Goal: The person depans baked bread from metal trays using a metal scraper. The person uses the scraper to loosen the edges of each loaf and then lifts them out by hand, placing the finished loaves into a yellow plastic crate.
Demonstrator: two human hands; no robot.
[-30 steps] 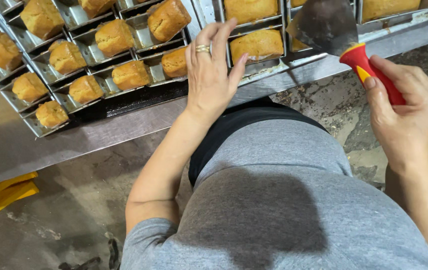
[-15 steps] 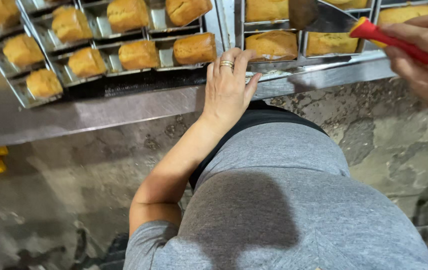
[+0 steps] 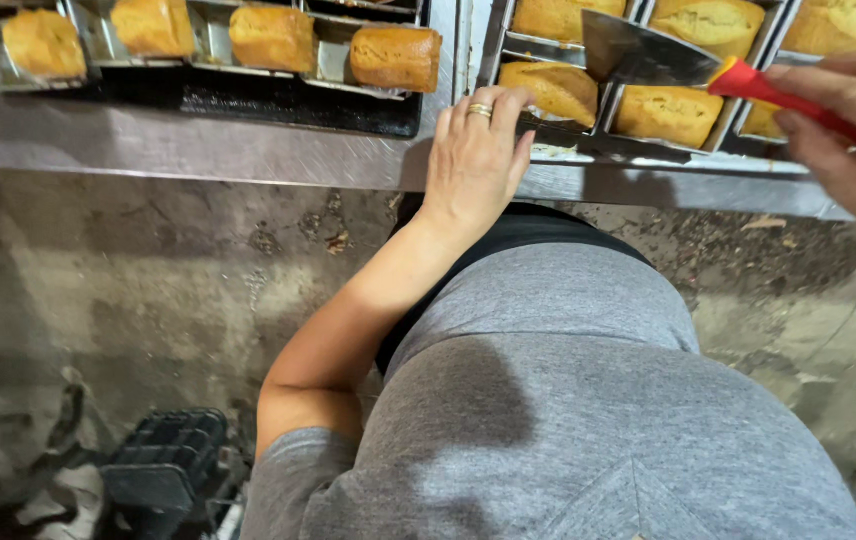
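red-handled scraper (image 3: pixel 688 68) in right hand (image 3: pixel 848 140) grip, over loaf tins (image 3: pixel 568 50) — left hand (image 3: pixel 473 155) flat, open, on steel table edge (image 3: pixel 248 155)

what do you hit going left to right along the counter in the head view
four golden loaves in metal tins → left hand flat on the counter edge → scraper blade → red handle → right hand

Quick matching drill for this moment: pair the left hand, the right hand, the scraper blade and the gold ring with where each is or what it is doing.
1. left hand
2. right hand
3. scraper blade
4. gold ring

a. grips a red handle
b. over the loaves in the right-hand tins
c. on a finger
d. flat on the metal table edge

Pairs: 1-d, 2-a, 3-b, 4-c
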